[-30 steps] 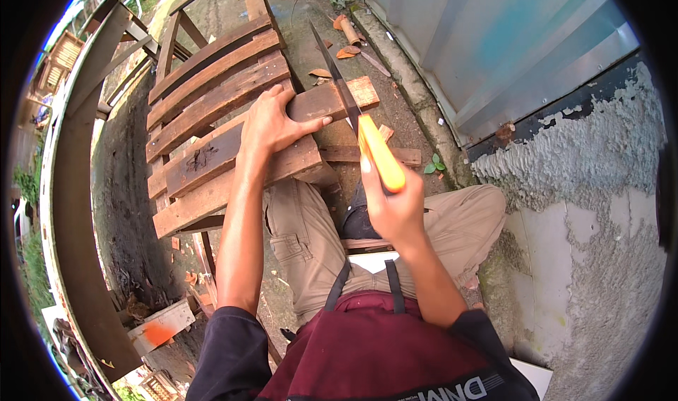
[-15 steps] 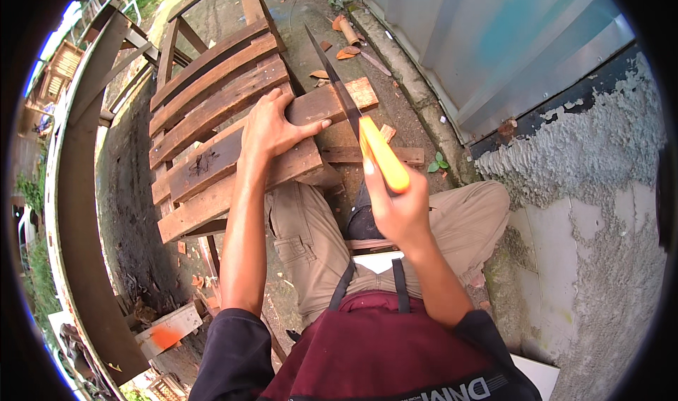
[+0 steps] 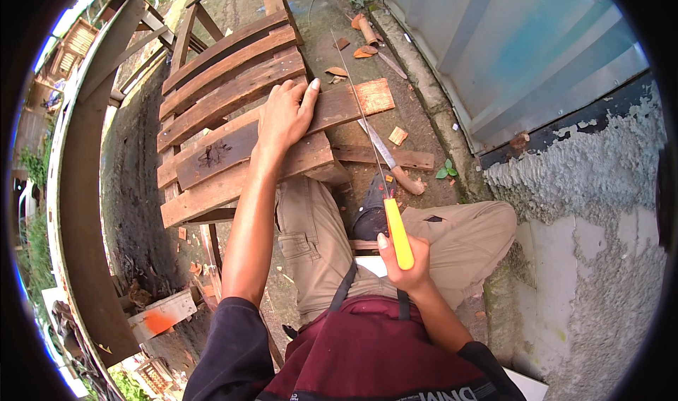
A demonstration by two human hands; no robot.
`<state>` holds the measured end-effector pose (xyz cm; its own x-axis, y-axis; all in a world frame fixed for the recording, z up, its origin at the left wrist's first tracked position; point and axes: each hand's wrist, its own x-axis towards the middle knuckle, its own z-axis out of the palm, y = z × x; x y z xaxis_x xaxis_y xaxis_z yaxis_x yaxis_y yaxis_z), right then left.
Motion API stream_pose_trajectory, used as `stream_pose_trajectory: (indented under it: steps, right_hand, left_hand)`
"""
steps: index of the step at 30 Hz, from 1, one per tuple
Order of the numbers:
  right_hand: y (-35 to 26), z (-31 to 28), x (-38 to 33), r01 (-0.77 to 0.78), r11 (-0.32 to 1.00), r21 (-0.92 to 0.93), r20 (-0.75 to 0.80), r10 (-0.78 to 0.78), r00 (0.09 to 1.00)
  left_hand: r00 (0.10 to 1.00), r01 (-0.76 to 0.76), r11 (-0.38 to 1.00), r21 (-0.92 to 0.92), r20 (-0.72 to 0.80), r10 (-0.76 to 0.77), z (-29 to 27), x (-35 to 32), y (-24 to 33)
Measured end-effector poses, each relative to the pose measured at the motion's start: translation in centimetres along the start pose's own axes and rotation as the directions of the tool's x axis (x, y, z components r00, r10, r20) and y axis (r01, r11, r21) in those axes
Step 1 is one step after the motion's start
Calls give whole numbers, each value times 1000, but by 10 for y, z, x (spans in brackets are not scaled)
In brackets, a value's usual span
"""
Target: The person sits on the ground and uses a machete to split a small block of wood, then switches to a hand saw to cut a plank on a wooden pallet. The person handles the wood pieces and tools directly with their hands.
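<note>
Right hand (image 3: 412, 263): closed around the handle of a yellow-handled saw (image 3: 397, 226), thumb along its side. Left hand (image 3: 284, 121): laid palm down on a dark board (image 3: 340, 109), thumb apart from the fingers; whether the fingertips hook beneath the far edge cannot be told. Board: forward of the right hand, lying across a slatted wooden frame (image 3: 236, 102), with its pale, roughened end projecting to the right. Saw blade: crosses the board near that end, seen almost edge-on; it is hard to tell how deep its teeth sit.

Ground (image 3: 244, 2): grey, stained concrete. On it, right of the frame: one knife (image 3: 408, 179) with a wooden handle, one small wood offcut (image 3: 398, 135), one flat wooden strip (image 3: 418, 159), dry leaves (image 3: 365, 51), one green seedling (image 3: 445, 169).

Right side: corrugated metal panel (image 3: 487, 44) above a rough plaster wall (image 3: 579, 164).
</note>
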<state>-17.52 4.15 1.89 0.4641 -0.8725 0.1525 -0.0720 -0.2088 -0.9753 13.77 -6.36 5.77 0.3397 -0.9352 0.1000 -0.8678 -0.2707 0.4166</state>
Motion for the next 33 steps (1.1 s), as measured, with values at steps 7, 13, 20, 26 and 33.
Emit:
stream_pose_trajectory:
  steps: [7,13,20,26,33]
  right_hand:
    - [36,-10,-43,82,992,-95,-38,-86,996]
    - [37,-13,-44,152,983,-101,-101,-163,981]
    - [30,2,34,-13,1000,3,-72,13,997]
    - [51,-16,-89,117,986,-117,-41,-123,992]
    - [12,4,38,26,998,-59,-74,-30,997]
  left_hand:
    - [908,419,889,183,-77,-412,5,22,-13]
    - [909,404,886,228,12,-417,4,17,1]
    - [934,356,917,181,-66,-350,4,17,1]
    - [915,403,901,162,-81,-395,5,14,5]
    - [914,401,901,167,-1,-406,-2,15,5]
